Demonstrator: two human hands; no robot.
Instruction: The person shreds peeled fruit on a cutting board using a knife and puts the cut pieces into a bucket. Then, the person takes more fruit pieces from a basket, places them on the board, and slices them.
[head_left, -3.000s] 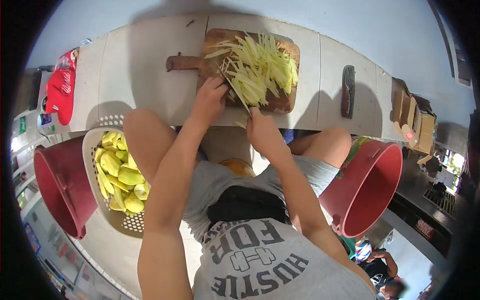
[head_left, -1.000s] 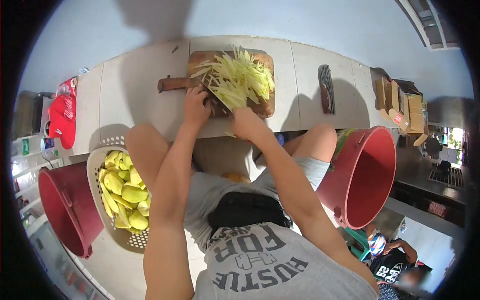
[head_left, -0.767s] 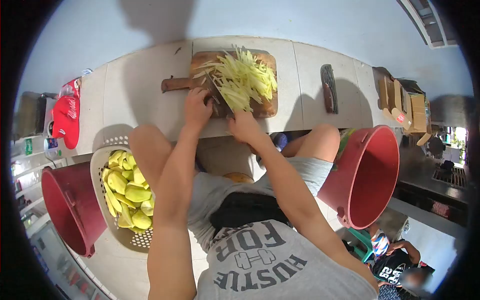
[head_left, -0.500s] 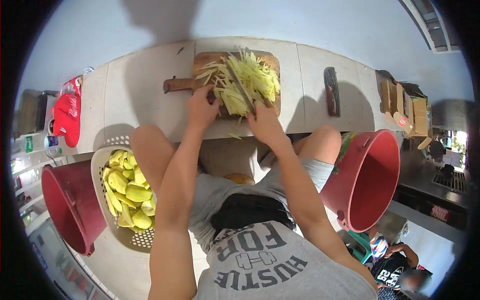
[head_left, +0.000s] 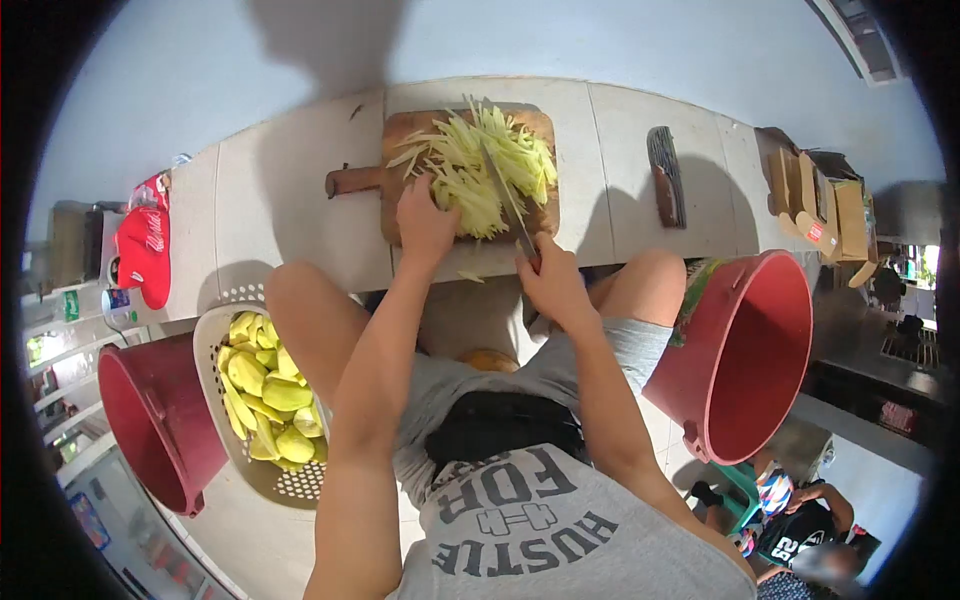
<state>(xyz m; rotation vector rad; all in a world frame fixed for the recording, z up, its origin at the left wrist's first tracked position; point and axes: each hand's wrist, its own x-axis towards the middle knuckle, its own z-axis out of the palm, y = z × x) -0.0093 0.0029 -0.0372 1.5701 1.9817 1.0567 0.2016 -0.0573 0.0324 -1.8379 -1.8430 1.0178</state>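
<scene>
On the wooden cutting board [head_left: 397, 128] lies a heap of pale green strips of cut fruit [head_left: 480, 205], which look like green mango. My right hand [head_left: 553, 280] is closed round the handle of a kitchen knife [head_left: 508, 200], whose blade lies slanted over the heap and points away from me. At the heap's near left edge is my left hand [head_left: 428, 218], with thumb and fingers apart and touching the strips. A few loose strips have dropped at the counter's front edge.
A second knife with a dark blade [head_left: 667, 178] lies on the tiled counter [head_left: 620, 150]. Beside my left leg stands a basket [head_left: 240, 455] of peeled yellow-green fruit [head_left: 285, 393]. Red buckets [head_left: 165, 420] flank both sides. Cardboard boxes [head_left: 835, 205] and a red cap [head_left: 143, 245] sit at the counter's ends.
My right hand has drawn the knife back toward me and slightly right. My left hand has shifted right along the heap, its fingers spreading. The whole view has tilted slightly.
</scene>
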